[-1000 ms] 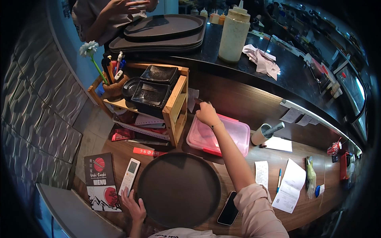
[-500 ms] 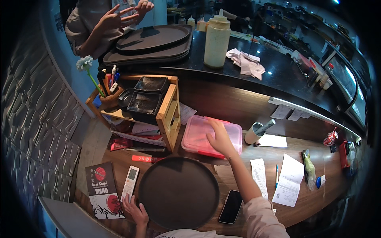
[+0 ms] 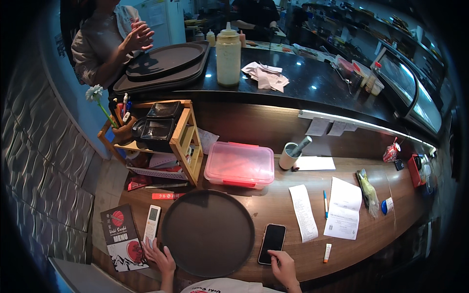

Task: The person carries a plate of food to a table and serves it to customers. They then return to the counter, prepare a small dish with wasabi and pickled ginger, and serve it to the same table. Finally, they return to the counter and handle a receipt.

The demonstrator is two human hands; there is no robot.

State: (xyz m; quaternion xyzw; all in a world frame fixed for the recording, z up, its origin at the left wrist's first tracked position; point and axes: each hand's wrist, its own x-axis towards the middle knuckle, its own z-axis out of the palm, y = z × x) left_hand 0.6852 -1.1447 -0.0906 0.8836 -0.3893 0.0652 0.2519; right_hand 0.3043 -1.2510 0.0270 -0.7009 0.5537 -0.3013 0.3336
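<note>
My left hand lies on the wooden counter with its fingers apart, between a black and white menu and a round dark serving tray. Its fingertips touch the lower end of a white remote control. To the right of the tray, a dark-screened phone lies face up. My right hand is at the phone's lower right edge, index finger reaching onto the screen and the other fingers loosely bent. It holds nothing that I can see. A pink-lidded plastic container sits beyond the tray.
A wooden rack holds black dishes at left. Right of the container stand a white cup, a receipt, a pen and papers. Across the raised black counter, a squeeze bottle stands near stacked trays and a person.
My right hand has drawn back from the pink-lidded container to the phone. The left hand stays beside the remote control. The person opposite has brought both hands together.
</note>
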